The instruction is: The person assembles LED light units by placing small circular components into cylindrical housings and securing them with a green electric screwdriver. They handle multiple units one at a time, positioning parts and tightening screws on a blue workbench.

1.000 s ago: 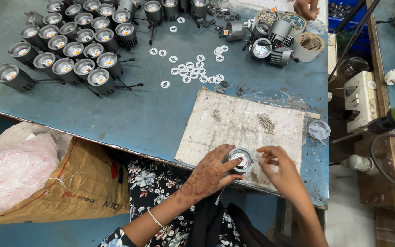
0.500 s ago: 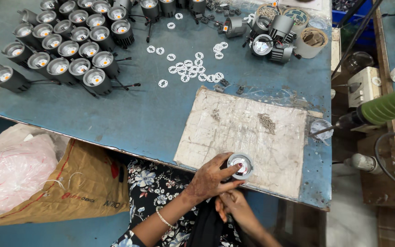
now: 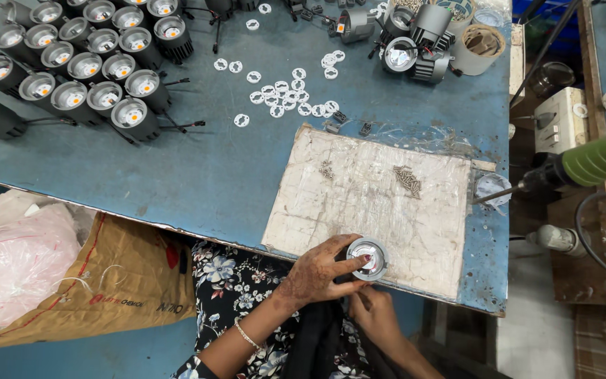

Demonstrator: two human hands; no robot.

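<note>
Silver fitting: round lamp fitting point(image 3: 367, 257) with a reflective centre, sitting at the near edge of the worn white board point(image 3: 373, 196)
Left hand: left hand point(image 3: 320, 270) curled over the fitting from the near side, thumb and fingertips closed on its rim
Right hand: right hand point(image 3: 373, 314) sits below the table edge, just under the fitting; its fingers are bent, but whether they hold anything cannot be told
Board: lies on the blue metal table point(image 3: 198, 168), with two small heaps of screws point(image 3: 407, 180) on it, well apart from the fitting
Far left: rows of dark cylindrical lamps point(image 3: 78, 67) with wires trailing
Middle: scattered white rings point(image 3: 289, 95)
Far right corner: more lamp bodies point(image 3: 415, 45) beside a roll of tape point(image 3: 482, 45)
Right side: green-handled electric screwdriver point(image 3: 583, 165) hanging off the table's edge
Below left: brown paper sack point(image 3: 106, 281) and pink plastic bag point(image 3: 8, 260)
</note>
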